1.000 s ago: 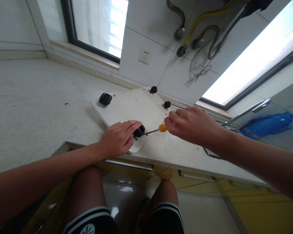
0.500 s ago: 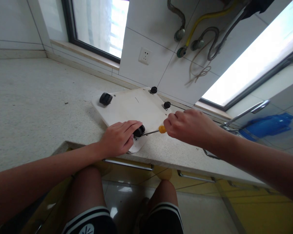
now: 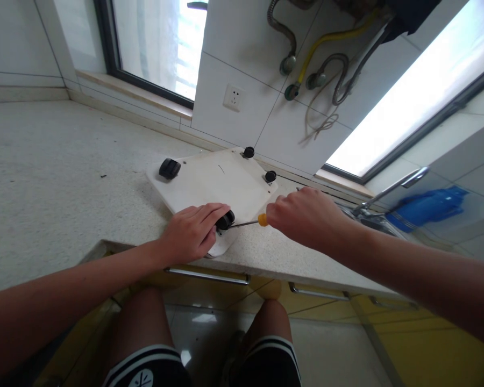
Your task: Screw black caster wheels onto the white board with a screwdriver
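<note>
A white board (image 3: 210, 185) with black casters lies wheels-up on the countertop. My left hand (image 3: 191, 231) grips the near caster (image 3: 226, 220), its fingers over the wheel. In my right hand (image 3: 296, 212) is a screwdriver (image 3: 262, 219), its yellow handle mostly hidden by the closed fingers. The metal shaft points left and its tip meets the base of the near caster; the screw itself is too small to make out. Another caster (image 3: 170, 169) sits at the board's left corner, and two smaller-looking ones, including the right caster (image 3: 270, 176), are on the far side.
The speckled countertop (image 3: 64, 177) ends at a front edge above yellow drawers with a metal handle (image 3: 207, 276). Behind stands a tiled wall with a socket (image 3: 234, 98) and hoses (image 3: 322, 37). A faucet (image 3: 399, 185) and a blue bag (image 3: 427, 207) are at the right.
The whole view has shifted slightly. My left hand stays on the near caster, and my right hand keeps the screwdriver at its base with the wrist turned a little.
</note>
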The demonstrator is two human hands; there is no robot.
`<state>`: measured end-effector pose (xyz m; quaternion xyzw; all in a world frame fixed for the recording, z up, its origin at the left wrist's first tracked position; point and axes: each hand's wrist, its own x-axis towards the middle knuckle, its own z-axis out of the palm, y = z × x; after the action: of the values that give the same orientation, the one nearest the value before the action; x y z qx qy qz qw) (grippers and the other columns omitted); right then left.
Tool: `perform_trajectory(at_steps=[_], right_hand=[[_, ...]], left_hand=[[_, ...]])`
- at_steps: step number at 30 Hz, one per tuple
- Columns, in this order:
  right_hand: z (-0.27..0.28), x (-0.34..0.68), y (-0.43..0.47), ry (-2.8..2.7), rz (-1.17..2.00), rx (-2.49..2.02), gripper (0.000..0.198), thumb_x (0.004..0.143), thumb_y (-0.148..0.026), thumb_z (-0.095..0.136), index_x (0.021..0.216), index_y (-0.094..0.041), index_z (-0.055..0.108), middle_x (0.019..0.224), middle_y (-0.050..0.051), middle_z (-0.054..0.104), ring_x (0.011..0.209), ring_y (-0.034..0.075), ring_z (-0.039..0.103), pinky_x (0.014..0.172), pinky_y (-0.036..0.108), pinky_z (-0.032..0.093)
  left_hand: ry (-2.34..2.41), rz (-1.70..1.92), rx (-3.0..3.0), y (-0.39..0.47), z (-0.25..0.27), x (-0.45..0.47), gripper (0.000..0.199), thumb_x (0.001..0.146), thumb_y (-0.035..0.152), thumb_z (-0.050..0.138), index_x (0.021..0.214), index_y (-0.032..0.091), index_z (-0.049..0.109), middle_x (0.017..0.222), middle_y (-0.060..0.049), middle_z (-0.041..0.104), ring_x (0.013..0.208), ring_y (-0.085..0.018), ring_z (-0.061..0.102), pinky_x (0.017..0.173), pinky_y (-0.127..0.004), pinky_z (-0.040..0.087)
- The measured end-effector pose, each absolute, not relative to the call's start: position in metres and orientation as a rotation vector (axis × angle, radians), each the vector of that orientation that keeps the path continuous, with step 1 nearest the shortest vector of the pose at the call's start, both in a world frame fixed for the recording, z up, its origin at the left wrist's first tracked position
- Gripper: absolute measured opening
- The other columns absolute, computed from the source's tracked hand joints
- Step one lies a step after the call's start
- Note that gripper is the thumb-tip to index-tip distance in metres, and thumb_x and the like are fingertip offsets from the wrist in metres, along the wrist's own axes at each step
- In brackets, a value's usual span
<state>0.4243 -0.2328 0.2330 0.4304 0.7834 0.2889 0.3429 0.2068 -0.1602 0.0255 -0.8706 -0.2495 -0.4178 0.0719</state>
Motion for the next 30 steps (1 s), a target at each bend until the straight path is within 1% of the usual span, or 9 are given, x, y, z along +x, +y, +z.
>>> perform_trajectory(at_steps=[6, 8, 10, 13, 18, 22, 25, 27, 30], right_hand=[[0.23, 0.427, -0.23, 2.04, 0.737, 1.187, 0.021, 0.106, -0.026, 0.068, 0.093, -0.016, 0.081, 0.074, 0.008, 0.074, 0.066, 0.017, 0.067, 0.063, 0.031, 0.041], [0.229, 0.427, -0.23, 2.042, 0.695, 1.2, 0.033, 0.107, -0.043, 0.069, 0.091, -0.016, 0.081, 0.073, 0.008, 0.073, 0.066, 0.018, 0.067, 0.063, 0.031, 0.041], [0.228, 0.425, -0.232, 2.046, 0.644, 1.237, 0.053, 0.108, -0.06, 0.062, 0.086, -0.016, 0.081, 0.07, 0.008, 0.072, 0.065, 0.019, 0.067, 0.063, 0.031, 0.041], [0.228, 0.422, -0.233, 2.068, 0.621, 1.291, 0.068, 0.111, -0.068, 0.05, 0.078, -0.016, 0.078, 0.067, 0.009, 0.07, 0.062, 0.018, 0.065, 0.064, 0.031, 0.04], [0.229, 0.419, -0.231, 2.087, 0.702, 1.187, 0.059, 0.112, -0.062, 0.053, 0.083, -0.016, 0.078, 0.073, 0.009, 0.074, 0.062, 0.019, 0.065, 0.06, 0.031, 0.036], [0.231, 0.414, -0.23, 2.096, 0.87, 1.004, 0.046, 0.111, -0.053, 0.06, 0.091, -0.015, 0.079, 0.084, 0.011, 0.077, 0.066, 0.02, 0.065, 0.054, 0.032, 0.028], [0.233, 0.41, -0.233, 2.129, 0.99, 0.866, 0.034, 0.112, -0.027, 0.056, 0.087, -0.016, 0.076, 0.084, 0.009, 0.072, 0.069, 0.019, 0.062, 0.055, 0.033, 0.023], [0.235, 0.407, -0.234, 2.163, 1.065, 0.765, 0.037, 0.108, -0.009, 0.047, 0.081, -0.017, 0.071, 0.079, 0.006, 0.066, 0.069, 0.018, 0.059, 0.057, 0.034, 0.023], [0.238, 0.403, -0.233, 2.2, 1.125, 0.628, 0.04, 0.103, 0.002, 0.041, 0.079, -0.017, 0.066, 0.079, 0.004, 0.059, 0.071, 0.017, 0.053, 0.059, 0.035, 0.023]], left_hand=[[-0.759, -1.254, -2.614, -0.16, 0.024, 0.207, 0.055, 0.101, 0.017, 0.051, 0.156, 0.016, 0.055, 0.145, -0.015, 0.074, 0.114, -0.031, 0.077, 0.092, -0.045, 0.059], [-0.763, -1.257, -2.613, -0.159, 0.024, 0.207, 0.056, 0.101, 0.017, 0.051, 0.157, 0.017, 0.055, 0.146, -0.014, 0.074, 0.114, -0.031, 0.077, 0.092, -0.045, 0.059], [-0.767, -1.254, -2.616, -0.16, 0.024, 0.207, 0.057, 0.1, 0.017, 0.051, 0.157, 0.017, 0.056, 0.146, -0.015, 0.074, 0.114, -0.031, 0.077, 0.092, -0.044, 0.059], [-0.769, -1.241, -2.627, -0.16, 0.025, 0.207, 0.057, 0.1, 0.017, 0.052, 0.157, 0.014, 0.058, 0.146, -0.016, 0.073, 0.114, -0.032, 0.077, 0.093, -0.046, 0.06], [-0.771, -1.24, -2.634, -0.16, 0.025, 0.206, 0.057, 0.1, 0.016, 0.052, 0.157, 0.014, 0.058, 0.147, -0.016, 0.073, 0.115, -0.032, 0.077, 0.094, -0.046, 0.061], [-0.76, -1.249, -2.626, -0.16, 0.025, 0.206, 0.056, 0.099, 0.014, 0.052, 0.156, 0.014, 0.056, 0.146, -0.016, 0.073, 0.115, -0.031, 0.077, 0.093, -0.045, 0.06], [-0.75, -1.254, -2.631, -0.159, 0.025, 0.207, 0.057, 0.099, 0.015, 0.053, 0.155, 0.015, 0.055, 0.146, -0.016, 0.073, 0.114, -0.032, 0.077, 0.092, -0.044, 0.059], [-0.744, -1.256, -2.636, -0.159, 0.026, 0.207, 0.057, 0.099, 0.016, 0.053, 0.156, 0.015, 0.054, 0.146, -0.016, 0.073, 0.115, -0.032, 0.077, 0.092, -0.045, 0.059], [-0.737, -1.269, -2.638, -0.159, 0.026, 0.207, 0.058, 0.098, 0.015, 0.053, 0.156, 0.016, 0.053, 0.145, -0.016, 0.073, 0.114, -0.032, 0.077, 0.091, -0.045, 0.059]])
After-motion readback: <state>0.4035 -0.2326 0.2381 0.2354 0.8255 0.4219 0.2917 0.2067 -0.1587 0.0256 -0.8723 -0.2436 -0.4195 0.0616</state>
